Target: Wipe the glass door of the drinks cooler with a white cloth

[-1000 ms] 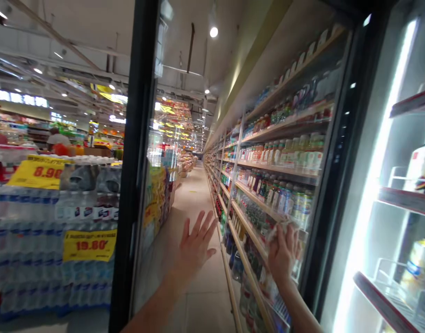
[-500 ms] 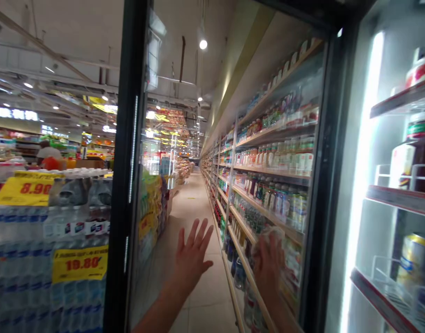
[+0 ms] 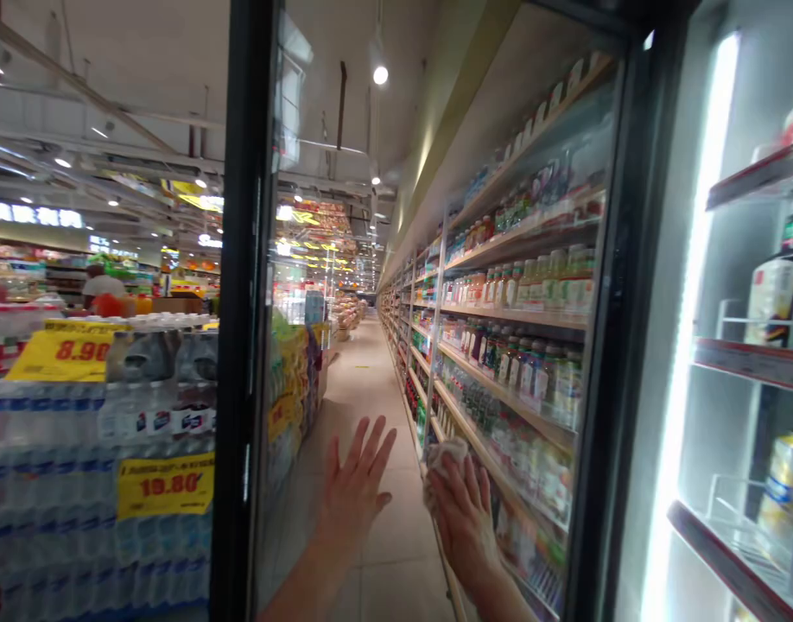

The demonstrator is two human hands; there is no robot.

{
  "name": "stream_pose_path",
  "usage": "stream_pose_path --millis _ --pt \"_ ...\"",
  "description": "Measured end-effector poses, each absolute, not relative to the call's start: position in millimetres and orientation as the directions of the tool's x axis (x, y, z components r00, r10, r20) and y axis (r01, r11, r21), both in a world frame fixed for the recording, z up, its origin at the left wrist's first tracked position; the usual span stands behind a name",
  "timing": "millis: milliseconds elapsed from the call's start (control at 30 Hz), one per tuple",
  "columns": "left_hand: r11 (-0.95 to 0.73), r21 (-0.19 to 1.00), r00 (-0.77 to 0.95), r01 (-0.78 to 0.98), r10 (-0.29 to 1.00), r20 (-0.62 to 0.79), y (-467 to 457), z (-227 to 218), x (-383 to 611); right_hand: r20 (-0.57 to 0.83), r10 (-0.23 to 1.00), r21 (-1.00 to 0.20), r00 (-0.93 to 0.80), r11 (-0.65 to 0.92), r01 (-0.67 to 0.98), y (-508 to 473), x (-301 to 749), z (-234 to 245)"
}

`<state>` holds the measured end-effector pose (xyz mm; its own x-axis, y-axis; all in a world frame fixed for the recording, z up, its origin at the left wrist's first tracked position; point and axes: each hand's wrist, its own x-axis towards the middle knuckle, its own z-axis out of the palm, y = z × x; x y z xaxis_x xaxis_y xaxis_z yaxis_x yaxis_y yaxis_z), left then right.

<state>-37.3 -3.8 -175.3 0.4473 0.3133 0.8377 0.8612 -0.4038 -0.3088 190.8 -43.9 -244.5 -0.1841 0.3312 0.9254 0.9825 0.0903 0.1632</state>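
Note:
A glass cooler door [image 3: 246,345] with a black frame stands swung open in front of me. Fingers spread, my left hand [image 3: 356,484] is held up at the lower middle of the pane; whether it touches the glass I cannot tell. A crumpled pale cloth [image 3: 443,453] lies under my right hand [image 3: 462,501], which keeps it against the lower part of the glass with its fingers over it. Through the pane, shelves of bottled drinks [image 3: 539,281] and a long aisle show.
At the right, the lit cooler holds shelves [image 3: 752,358] with bottles and a can [image 3: 785,484]. Stacked packs of bottled water [image 3: 53,492] with yellow price signs [image 3: 165,485] stand left of the door. Far left, a person [image 3: 102,283] is partly visible.
My right hand has moved left across the glass with the cloth, closer to my left hand. My left hand stays almost in place, and the view has shifted slightly.

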Motion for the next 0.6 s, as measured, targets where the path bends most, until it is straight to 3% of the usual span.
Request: stream_pose_path --millis 67,100,200,267,300,400,467,500,600 --pt "-0.402 -0.305 0.447 0.864 0.33 0.832 -4 -175 -36 0.895 0.345 0.257 -0.282 0.117 0.959 -47 201 -251" --pt "-0.4 -0.304 0.447 0.865 0.335 0.829 -5 -174 -36 0.915 0.321 0.232 -0.244 0.073 0.97 -49 213 -254" --pt "-0.397 -0.306 0.444 0.865 0.323 0.836 -4 -175 -35 0.98 0.186 -0.048 0.071 -0.126 0.991 -53 243 -256" --pt "-0.396 -0.31 0.444 0.864 0.31 0.841 -3 -176 -36 0.971 0.145 -0.167 0.19 -0.158 0.973 -51 243 -255" --pt "-0.395 -0.313 0.444 0.864 0.304 0.843 -2 -176 -36 0.972 0.182 -0.127 0.149 -0.127 0.984 -50 237 -255" --pt "-0.391 -0.321 0.448 0.862 0.291 0.845 0 -176 -37 0.912 0.346 0.21 -0.218 0.062 0.976 -45 218 -248" --pt "-0.386 -0.322 0.443 0.864 0.28 0.852 1 -176 -38 0.883 0.344 0.296 -0.318 0.117 0.948 -42 217 -235" --pt "-0.385 -0.323 0.442 0.865 0.278 0.853 1 -176 -37 0.92 0.3 0.237 -0.252 0.086 0.968 -41 219 -227" --pt "-0.384 -0.318 0.438 0.867 0.281 0.854 1 -175 -37 0.986 0.112 -0.121 0.124 -0.027 0.992 -36 220 -201"
